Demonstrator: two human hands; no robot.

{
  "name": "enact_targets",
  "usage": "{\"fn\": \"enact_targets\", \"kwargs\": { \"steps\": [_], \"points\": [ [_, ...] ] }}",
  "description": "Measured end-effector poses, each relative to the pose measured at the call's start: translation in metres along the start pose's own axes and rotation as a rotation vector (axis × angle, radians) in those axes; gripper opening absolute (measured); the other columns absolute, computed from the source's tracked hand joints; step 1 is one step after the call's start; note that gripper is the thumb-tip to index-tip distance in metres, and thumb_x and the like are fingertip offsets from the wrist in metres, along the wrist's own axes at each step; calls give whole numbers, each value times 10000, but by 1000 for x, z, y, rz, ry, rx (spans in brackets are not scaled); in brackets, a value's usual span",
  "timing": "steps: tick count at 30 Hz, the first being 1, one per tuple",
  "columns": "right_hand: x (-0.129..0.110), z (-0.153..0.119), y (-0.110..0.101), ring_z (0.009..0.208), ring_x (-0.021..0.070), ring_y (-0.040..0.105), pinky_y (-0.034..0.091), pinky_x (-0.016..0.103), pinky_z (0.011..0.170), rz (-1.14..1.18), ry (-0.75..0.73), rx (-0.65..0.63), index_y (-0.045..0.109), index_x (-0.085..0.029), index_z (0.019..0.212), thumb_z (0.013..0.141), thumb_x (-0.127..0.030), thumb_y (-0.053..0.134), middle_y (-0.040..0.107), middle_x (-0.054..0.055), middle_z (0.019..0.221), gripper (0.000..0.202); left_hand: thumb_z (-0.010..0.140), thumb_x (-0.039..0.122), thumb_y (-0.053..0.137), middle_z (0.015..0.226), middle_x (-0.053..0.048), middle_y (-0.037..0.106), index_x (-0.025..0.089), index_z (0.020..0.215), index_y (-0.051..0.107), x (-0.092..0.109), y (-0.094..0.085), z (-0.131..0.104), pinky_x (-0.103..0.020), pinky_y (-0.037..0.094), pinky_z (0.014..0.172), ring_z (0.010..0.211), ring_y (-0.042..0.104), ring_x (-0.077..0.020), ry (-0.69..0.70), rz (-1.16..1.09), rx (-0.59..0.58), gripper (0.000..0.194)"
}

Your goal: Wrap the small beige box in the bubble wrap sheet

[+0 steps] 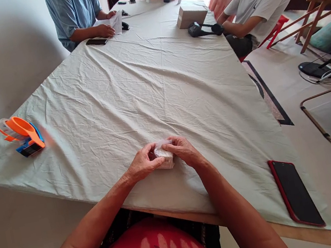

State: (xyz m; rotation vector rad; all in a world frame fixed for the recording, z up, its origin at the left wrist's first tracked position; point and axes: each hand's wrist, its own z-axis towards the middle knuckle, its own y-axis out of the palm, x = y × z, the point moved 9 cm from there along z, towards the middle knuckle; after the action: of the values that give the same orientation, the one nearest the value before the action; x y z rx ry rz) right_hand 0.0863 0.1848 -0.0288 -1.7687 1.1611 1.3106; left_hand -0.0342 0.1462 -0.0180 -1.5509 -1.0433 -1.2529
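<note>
A small box-shaped packet in clear, crinkled plastic wrap [166,161] is between my two hands, close to the near edge of the table. My left hand [144,162] grips its left side, thumb along the front. On the other side my right hand [184,149] pinches the plastic at the top right with thumb and fingers. What lies inside the wrap is too blurred to name. Far to the left on the cloth rests an orange and blue tape dispenser [25,135].
A pale wrinkled cloth [110,103] covers the table. A phone in a red case [296,193] lies at the right edge. Farther off are a cardboard box [191,15], black headphones [205,29] and a dark phone [96,42]. Several people sit around the far part.
</note>
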Motion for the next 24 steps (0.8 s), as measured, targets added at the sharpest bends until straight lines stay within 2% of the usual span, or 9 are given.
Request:
{"fn": "enact_targets", "kwargs": {
  "steps": [3,7,12,14,17,21,24],
  "points": [
    [-3,-5,-1,628,141,553,420,259,579,-22,-31,28,653,-187,828,765,-534,690,646,-1,719,354,748,241,698,1181,-80,677,147,1256,567,-7,-2,3,-276,519,832,961,663,-185,-28,-169,51,534],
    [-6,-11,-1,765,185,621,471,287,681,-75,-76,45,697,-199,961,789,-559,671,708,29,853,400,722,243,732,1173,-92,679,137,1216,588,-8,-1,7,-278,524,824,968,665,-189,-71,-231,52,525],
    [3,-18,4,679,174,611,467,283,628,-52,-16,21,700,-189,870,750,-572,702,688,24,763,402,709,291,764,1075,-88,702,125,1139,623,-7,3,3,-274,529,791,930,673,-187,-138,-302,2,483],
    [6,-23,6,632,160,585,451,273,592,-71,6,18,691,-184,816,771,-601,667,663,20,710,420,716,310,762,1026,-82,710,125,1112,637,-11,6,-2,-273,531,772,899,678,-184,-166,-300,-15,455],
    [5,-29,7,603,150,548,421,263,561,-174,-21,40,687,-179,786,808,-606,611,629,15,664,434,715,304,758,997,-75,711,121,1160,626,-19,5,-9,-281,532,772,883,677,-183,-189,-233,20,499],
    [0,-29,1,613,149,525,396,262,572,-311,-81,118,695,-180,781,832,-532,584,608,7,649,373,724,266,744,1104,-86,693,119,1298,563,-24,3,-12,-301,525,854,973,662,-190,-171,-144,70,619],
    [1,-25,-2,620,150,525,406,263,583,-293,-81,117,700,-186,786,823,-505,590,614,2,659,340,747,260,725,1174,-105,677,114,1363,518,-25,5,-12,-301,523,864,999,656,-191,-168,-129,53,665]
  ]
}}
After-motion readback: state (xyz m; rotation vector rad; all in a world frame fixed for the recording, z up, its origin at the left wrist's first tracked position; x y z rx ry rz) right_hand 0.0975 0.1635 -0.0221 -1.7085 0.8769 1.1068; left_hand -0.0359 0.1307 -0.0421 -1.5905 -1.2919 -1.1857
